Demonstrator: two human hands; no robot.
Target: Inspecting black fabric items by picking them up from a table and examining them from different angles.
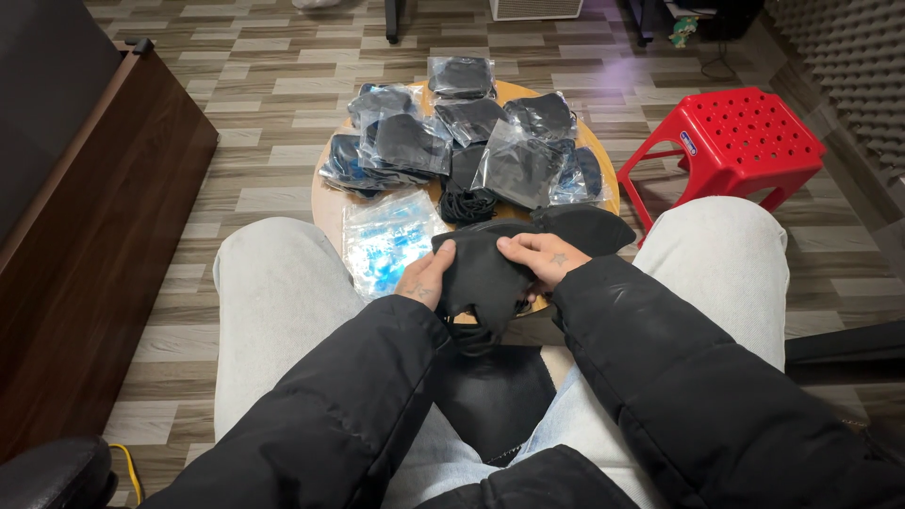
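Black mask [483,275] held flat between both hands at near edge of round table [325,203], above lap. Left hand [426,275] grip pinching left edge, right hand [539,258] grip pinching upper right edge. Long axis roughly left-right, spanning both grips. Bagged masks [415,143] piled beyond, toward far edge; empty clear bags [386,240] at left.

Clear plastic packets [443,132], each holding something black, lie heaped over the far half of the small round table [325,203], overlapping one another. At its near left edge lies a flat pile of clear bags [386,240] with blue print. The red stool [731,137] bears a small blue-and-white label [689,143], possibly a sticker.
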